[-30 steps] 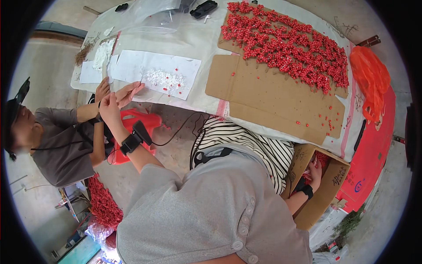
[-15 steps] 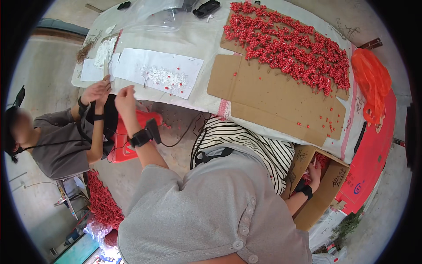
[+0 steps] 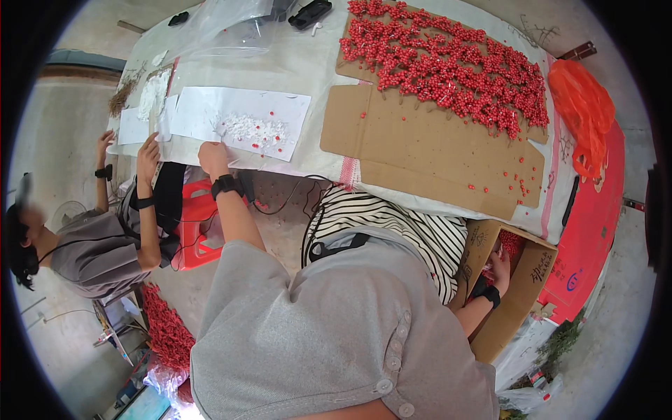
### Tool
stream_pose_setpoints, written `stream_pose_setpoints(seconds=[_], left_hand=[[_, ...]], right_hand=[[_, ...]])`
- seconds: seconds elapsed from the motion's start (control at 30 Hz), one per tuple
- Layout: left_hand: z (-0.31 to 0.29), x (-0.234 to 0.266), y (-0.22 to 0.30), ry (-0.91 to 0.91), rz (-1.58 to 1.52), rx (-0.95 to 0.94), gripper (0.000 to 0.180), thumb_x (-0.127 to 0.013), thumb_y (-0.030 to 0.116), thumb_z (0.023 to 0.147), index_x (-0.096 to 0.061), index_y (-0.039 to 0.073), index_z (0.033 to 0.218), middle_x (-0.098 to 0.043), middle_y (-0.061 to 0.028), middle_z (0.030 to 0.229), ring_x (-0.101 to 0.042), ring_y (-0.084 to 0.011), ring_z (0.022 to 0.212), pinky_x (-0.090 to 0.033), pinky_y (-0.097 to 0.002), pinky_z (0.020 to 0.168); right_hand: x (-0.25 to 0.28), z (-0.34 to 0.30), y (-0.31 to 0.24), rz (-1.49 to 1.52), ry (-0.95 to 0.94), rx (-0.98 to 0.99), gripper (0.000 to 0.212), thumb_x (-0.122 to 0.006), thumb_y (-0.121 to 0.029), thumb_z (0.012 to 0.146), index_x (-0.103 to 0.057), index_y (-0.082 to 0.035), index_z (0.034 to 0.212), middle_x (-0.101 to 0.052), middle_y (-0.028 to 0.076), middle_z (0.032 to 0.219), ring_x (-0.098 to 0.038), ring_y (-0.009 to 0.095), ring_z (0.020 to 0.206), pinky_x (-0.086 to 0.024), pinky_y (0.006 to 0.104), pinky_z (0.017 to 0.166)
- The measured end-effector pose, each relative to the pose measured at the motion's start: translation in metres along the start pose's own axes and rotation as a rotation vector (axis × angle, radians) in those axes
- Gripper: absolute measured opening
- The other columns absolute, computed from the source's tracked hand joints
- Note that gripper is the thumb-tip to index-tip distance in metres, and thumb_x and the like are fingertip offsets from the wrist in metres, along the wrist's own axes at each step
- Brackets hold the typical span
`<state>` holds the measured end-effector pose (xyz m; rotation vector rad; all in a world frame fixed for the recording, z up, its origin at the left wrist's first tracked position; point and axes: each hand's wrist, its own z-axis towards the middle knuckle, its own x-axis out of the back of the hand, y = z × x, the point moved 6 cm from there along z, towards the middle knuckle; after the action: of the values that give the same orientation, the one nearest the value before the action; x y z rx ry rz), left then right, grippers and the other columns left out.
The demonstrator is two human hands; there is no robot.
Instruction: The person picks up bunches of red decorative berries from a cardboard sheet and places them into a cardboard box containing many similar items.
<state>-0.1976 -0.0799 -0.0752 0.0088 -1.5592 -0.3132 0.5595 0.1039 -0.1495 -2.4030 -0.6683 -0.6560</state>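
Note:
My left hand [image 3: 214,158] is at the near edge of a white paper sheet [image 3: 192,110], fingers drawn together in a closed pinch. What they hold, if anything, is too small to make out. Just beyond it lies a heap of small white pieces [image 3: 245,129] dotted with a few red berries. My right hand [image 3: 500,270] reaches inside an upright cardboard box [image 3: 514,304] at my right side. Red berries [image 3: 512,243] show in the box beside it. Its fingers are partly hidden, so their grip is unclear.
Red berry sprigs [image 3: 448,66] cover the far part of a flattened cardboard sheet [image 3: 420,150]. An orange plastic bag [image 3: 582,112] sits at the right. To my left, a co-worker's hand [image 3: 148,159] is at the table edge beside white material [image 3: 152,96]. A red stool [image 3: 199,227] stands below.
My left hand has lowered from raised toward the paper's near edge. The co-worker's hands have moved apart. My right hand stays in the box.

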Motion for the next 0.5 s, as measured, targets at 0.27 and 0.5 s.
stream_pose_setpoints(seconds=[0.27, 0.5], left_hand=[[-0.012, 0.053, 0.013, 0.061, -0.105, -0.061, 0.02, -0.057, 0.018, 0.064, -0.057, -0.001, 0.071, -0.056, -0.014, 0.069, -0.055, -0.0229, 0.065, -0.043, -0.03, 0.056], [-0.056, 0.052, 0.09, -0.54, -1.116, -0.026, 0.019, -0.054, 0.013, 0.072, -0.053, -0.003, 0.082, -0.055, -0.0053, 0.071, -0.05, -0.0082, 0.061, -0.041, -0.0172, 0.054]], right_hand=[[-0.003, 0.005, 0.0, 0.048, -0.02, -0.005, 0.068, -0.054, -0.031, 0.061, -0.024, -0.012, 0.119, -0.045, 0.011, 0.101, -0.05, 0.022, 0.078, -0.044, 0.0318, 0.055], [-0.004, 0.013, 0.009, 0.062, -0.004, 0.018, 0.068, -0.053, -0.03, 0.062, -0.022, -0.014, 0.12, -0.05, 0.011, 0.091, -0.053, 0.02, 0.062, -0.044, 0.0295, 0.048]])
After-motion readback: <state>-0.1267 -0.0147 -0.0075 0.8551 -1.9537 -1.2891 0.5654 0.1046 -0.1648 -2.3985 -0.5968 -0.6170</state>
